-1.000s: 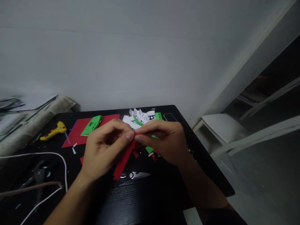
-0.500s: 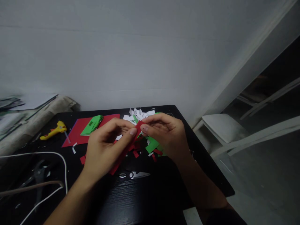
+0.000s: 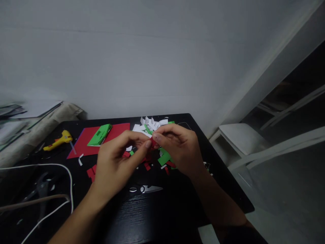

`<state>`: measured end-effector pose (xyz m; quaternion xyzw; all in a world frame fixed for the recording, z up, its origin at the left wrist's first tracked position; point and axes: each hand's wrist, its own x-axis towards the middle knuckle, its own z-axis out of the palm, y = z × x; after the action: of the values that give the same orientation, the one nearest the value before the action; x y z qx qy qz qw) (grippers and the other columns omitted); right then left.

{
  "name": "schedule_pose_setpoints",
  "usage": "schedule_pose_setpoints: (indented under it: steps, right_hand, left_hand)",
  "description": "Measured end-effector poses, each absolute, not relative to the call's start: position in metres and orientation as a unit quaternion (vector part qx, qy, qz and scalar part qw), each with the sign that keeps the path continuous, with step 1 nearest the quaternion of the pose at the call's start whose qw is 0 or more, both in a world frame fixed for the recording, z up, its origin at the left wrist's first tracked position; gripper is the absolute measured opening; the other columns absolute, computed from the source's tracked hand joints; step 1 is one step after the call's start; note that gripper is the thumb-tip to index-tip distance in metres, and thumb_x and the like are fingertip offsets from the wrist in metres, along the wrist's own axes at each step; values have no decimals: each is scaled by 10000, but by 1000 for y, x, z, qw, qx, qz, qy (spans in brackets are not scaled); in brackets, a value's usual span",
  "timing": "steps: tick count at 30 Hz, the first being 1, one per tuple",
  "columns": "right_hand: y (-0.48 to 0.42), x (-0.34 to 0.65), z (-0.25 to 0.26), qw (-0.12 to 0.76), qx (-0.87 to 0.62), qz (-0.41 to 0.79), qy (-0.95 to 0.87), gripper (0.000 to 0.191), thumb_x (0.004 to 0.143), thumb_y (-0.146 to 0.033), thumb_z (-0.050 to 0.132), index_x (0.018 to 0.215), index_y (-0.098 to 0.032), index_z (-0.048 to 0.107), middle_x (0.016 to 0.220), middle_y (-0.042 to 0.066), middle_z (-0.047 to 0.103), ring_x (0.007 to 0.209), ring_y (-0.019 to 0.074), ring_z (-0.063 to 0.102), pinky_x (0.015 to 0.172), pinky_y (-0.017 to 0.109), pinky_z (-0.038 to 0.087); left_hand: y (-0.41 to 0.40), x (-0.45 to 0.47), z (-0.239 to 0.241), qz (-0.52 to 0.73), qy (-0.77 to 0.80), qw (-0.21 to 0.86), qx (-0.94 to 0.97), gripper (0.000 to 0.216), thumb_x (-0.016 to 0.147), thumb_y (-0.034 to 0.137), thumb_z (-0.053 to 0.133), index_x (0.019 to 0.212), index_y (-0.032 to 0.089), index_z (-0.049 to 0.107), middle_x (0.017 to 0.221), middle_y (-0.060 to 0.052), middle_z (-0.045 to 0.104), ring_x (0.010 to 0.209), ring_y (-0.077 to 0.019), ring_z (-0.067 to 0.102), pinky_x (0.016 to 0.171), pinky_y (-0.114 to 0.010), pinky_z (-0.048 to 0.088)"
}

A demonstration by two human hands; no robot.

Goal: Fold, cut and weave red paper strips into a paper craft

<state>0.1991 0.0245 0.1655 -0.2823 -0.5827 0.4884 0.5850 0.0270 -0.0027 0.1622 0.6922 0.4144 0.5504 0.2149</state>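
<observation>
Between my fingertips, above the middle of the table, is a small piece of red paper (image 3: 153, 142), mostly hidden by the fingers. My left hand (image 3: 119, 159) pinches it from the left with thumb and forefinger. From the right, my right hand (image 3: 176, 145) grips it with the thumb on top. Below and behind the hands lie green paper scraps (image 3: 165, 157), white paper scraps (image 3: 152, 122) and red paper scraps (image 3: 91, 172). A pair of scissors (image 3: 151, 189) rests on the table just in front of the hands, its blades pointing right.
A yellow glue gun (image 3: 59, 140) lies at the left, beside a red sheet (image 3: 81, 144) bearing a folded green paper stack (image 3: 100, 135). White cable (image 3: 71, 186) loops over the left front of the black table (image 3: 152, 217). At the right stands a white chair (image 3: 238, 137).
The red paper has been folded or turned smaller between my fingers; its long part that hung below my left hand no longer shows. Both hands stay in nearly the same place.
</observation>
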Motion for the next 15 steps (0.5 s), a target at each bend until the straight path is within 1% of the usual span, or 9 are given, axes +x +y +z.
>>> schedule_pose_setpoints:
  steps: [3,6,9,12,15]
  right_hand:
    - [23,199,166,582,-285,486,-586,85,860,-260,794,851,-196,738,761,-7,725,673,115,688,632,234,599]
    - [23,199,168,584,-285,478,-591,70,884,-234,759,847,-193,717,777,-10,712,673,102,667,640,225,584]
    - [22,199,169,584,-286,472,-596,78,893,-227,746,838,-191,703,753,-17,695,656,96,650,633,221,575]
    - [23,198,168,587,-285,468,-596,71,903,-229,736,853,-190,705,713,-29,674,633,91,635,629,217,571]
    - [24,199,166,584,-273,463,-609,46,881,-213,757,864,-191,720,741,-24,687,658,97,649,651,223,578]
  left_hand:
    - [-2,28,162,548,417,263,676,45,941,213,732,927,255,741,781,47,722,681,-89,674,675,-209,574]
    - [0,27,162,546,413,285,671,58,952,222,715,906,248,739,771,40,724,678,-94,680,636,-201,563]
    - [1,26,161,545,408,271,680,47,952,225,715,919,251,737,795,33,740,720,-109,708,674,-221,582]
    - [0,26,159,545,407,235,694,44,949,213,718,937,253,731,805,31,744,721,-109,712,698,-233,590]
    - [-1,28,158,548,410,195,703,54,945,202,723,944,255,733,781,37,728,694,-101,702,687,-229,592]
